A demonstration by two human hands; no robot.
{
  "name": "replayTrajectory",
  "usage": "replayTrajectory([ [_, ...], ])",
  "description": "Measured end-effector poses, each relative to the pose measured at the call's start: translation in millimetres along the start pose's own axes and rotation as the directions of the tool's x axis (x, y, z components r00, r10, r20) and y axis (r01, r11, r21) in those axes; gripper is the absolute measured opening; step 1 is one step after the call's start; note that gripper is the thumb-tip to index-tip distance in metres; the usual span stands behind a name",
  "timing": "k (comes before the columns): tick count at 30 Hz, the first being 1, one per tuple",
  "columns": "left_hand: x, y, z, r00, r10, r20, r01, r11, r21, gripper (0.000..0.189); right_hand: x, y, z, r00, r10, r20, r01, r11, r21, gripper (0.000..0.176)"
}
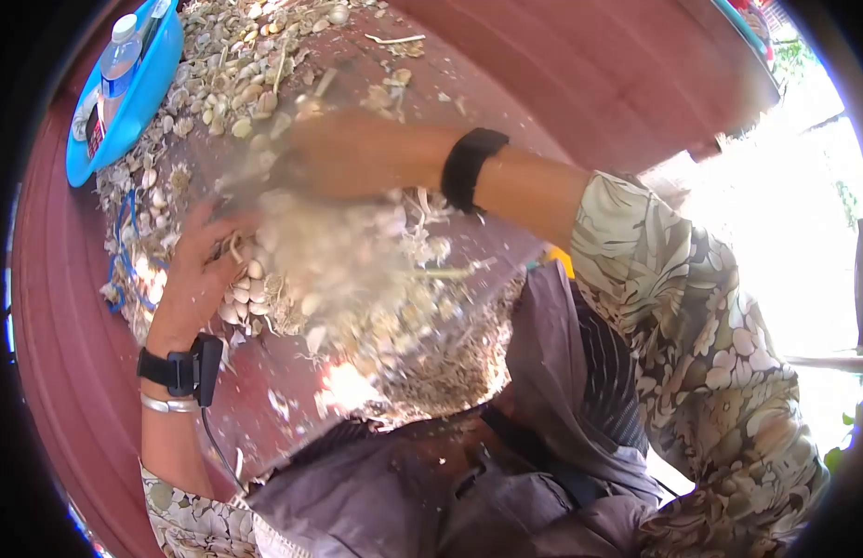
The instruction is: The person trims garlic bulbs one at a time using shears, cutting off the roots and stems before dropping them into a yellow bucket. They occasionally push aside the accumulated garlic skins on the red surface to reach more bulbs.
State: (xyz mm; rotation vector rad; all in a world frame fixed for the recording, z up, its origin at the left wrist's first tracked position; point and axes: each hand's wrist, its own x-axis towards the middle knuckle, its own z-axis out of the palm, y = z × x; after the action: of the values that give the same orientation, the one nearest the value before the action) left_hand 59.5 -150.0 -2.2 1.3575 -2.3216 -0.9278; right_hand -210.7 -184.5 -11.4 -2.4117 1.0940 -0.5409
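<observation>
My left hand (201,263) is at the left of the heap, its fingers bent inward and their tips lost in blur. Whatever they grip is not clear. Pale garlic bulbs (249,290) lie right beside its thumb side. My right hand (334,156) reaches across from the right above the heap, close to the left fingertips. A smear blurs its fingers, so their pose and anything in them cannot be made out. Below it, a blurred mound of garlic (357,270) with loose cloves and dry skins spreads toward my lap.
A blue basin (125,126) at the upper left holds a plastic bottle (121,58). Loose cloves and husks (250,70) cover the reddish surface (264,395) at the top. A blue cord (125,237) lies at the left. A dark red panel (590,70) stands at the upper right.
</observation>
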Motion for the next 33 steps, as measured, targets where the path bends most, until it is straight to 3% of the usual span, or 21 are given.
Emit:
replayTrajectory([
  [2, -30.1, -0.8, -0.3, 0.990, 0.101, -0.099, -0.089, 0.989, 0.121, 0.036, -36.2, 0.2, -16.5, 0.980, -0.047, -0.195, 0.059, 0.997, 0.055, 0.034],
  [3, -45.1, 3.3, 2.3, 0.976, 0.160, -0.150, -0.132, 0.974, 0.182, 0.036, -52.2, -10.3, -29.6, 0.970, 0.027, -0.243, -0.013, 0.998, 0.059, 0.034],
  [4, -60.1, 12.1, 5.6, 0.962, 0.114, -0.246, -0.041, 0.958, 0.284, 0.036, -68.1, -20.7, -42.6, 0.952, 0.100, -0.289, -0.083, 0.994, 0.071, 0.033],
  [5, -75.0, 20.9, 8.8, 0.938, 0.067, -0.340, 0.067, 0.928, 0.366, 0.037, -81.4, -38.8, -59.5, 0.918, 0.271, -0.290, -0.261, 0.963, 0.074, 0.033],
  [7, -98.7, 47.5, 23.7, 0.889, 0.160, -0.428, 0.130, 0.810, 0.573, 0.037, -120.4, -44.8, -61.0, 0.884, 0.109, -0.455, -0.156, 0.986, -0.066, 0.035],
  [8, -105.0, 57.6, 37.3, 0.894, 0.118, -0.432, 0.087, 0.901, 0.425, 0.035, -131.1, -47.8, -62.6, 0.872, 0.124, -0.473, -0.172, 0.983, -0.060, 0.036],
  [9, -106.8, 74.9, 54.4, 0.901, 0.135, -0.412, 0.040, 0.920, 0.390, 0.035, -141.2, -53.5, -65.1, 0.860, 0.138, -0.491, -0.187, 0.981, -0.054, 0.037],
  [11, -111.4, 102.7, 84.3, 0.914, 0.166, -0.371, -0.040, 0.945, 0.323, 0.034, -161.8, -86.7, -54.8, 0.843, 0.363, -0.397, -0.343, 0.931, 0.123, 0.037],
  [13, -111.8, 97.0, 105.9, 0.940, 0.137, -0.313, -0.056, 0.965, 0.256, 0.033, -177.6, -88.6, -11.4, 0.875, 0.233, -0.423, -0.155, 0.965, 0.212, 0.028],
  [14, -111.8, 88.3, 122.2, 0.950, -0.123, -0.288, 0.002, 0.922, -0.387, 0.033, -180.2, -89.1, 7.6, 0.901, 0.191, -0.389, -0.132, 0.976, 0.175, 0.029],
  [15, -111.7, 79.7, 138.2, 0.895, -0.374, -0.244, -0.030, 0.493, -0.869, 0.033, -181.0, -89.2, 25.9, 0.922, 0.146, -0.358, -0.104, 0.985, 0.135, 0.031],
  [17, -126.8, 70.1, 146.9, 0.920, -0.339, -0.194, -0.071, 0.343, -0.937, 0.036, -186.4, -97.8, 40.3, 0.946, 0.028, -0.322, -0.016, 0.999, 0.040, 0.033],
  [18, -134.2, 72.5, 143.9, 0.935, -0.220, -0.277, -0.037, 0.717, -0.696, 0.037, -191.6, -104.1, 44.4, 0.948, -0.044, -0.314, 0.044, 0.999, -0.009, 0.035],
  [19, -141.0, 76.2, 140.4, 0.931, -0.096, -0.353, -0.022, 0.949, -0.315, 0.039, -196.2, -108.7, 46.2, 0.945, -0.113, -0.306, 0.100, 0.993, -0.058, 0.036],
  [21, -149.1, 88.1, 127.2, 0.959, 0.005, -0.284, -0.028, 0.997, -0.077, 0.040, -205.4, -112.8, 41.3, 0.973, -0.100, -0.210, 0.109, 0.994, 0.032, 0.037],
  [24, -151.2, 88.1, 119.0, 0.957, -0.065, -0.283, 0.045, 0.996, -0.078, 0.031, -217.8, -121.1, 27.5, 0.990, -0.062, -0.123, 0.075, 0.991, 0.108, 0.036],
  [26, -148.0, 91.5, 111.1, 0.969, -0.052, -0.243, 0.014, 0.988, -0.157, 0.025, -220.7, -129.2, 17.6, 0.993, 0.078, -0.090, -0.060, 0.980, 0.191, 0.032],
  [27, -146.3, 94.6, 107.4, 0.946, -0.061, -0.318, 0.014, 0.989, -0.149, 0.024, -222.0, -131.0, 15.2, 0.986, 0.150, -0.070, -0.131, 0.965, 0.229, 0.030],
  [30, -131.6, 105.0, 99.6, 0.861, -0.095, -0.499, 0.046, 0.993, -0.111, 0.022, -210.9, -123.4, 12.5, 0.939, 0.283, -0.197, -0.203, 0.915, 0.348, 0.027],
  [32, -118.8, 101.5, 106.2, 0.899, -0.128, -0.419, -0.017, 0.945, -0.326, 0.020, -201.3, -117.3, 14.1, 0.916, 0.314, -0.249, -0.204, 0.899, 0.387, 0.024],
  [33, -107.9, 102.9, 103.5, 0.939, -0.109, -0.326, 0.042, 0.978, -0.206, 0.019, -196.5, -113.6, 15.3, 0.904, 0.328, -0.274, -0.201, 0.892, 0.404, 0.023],
])
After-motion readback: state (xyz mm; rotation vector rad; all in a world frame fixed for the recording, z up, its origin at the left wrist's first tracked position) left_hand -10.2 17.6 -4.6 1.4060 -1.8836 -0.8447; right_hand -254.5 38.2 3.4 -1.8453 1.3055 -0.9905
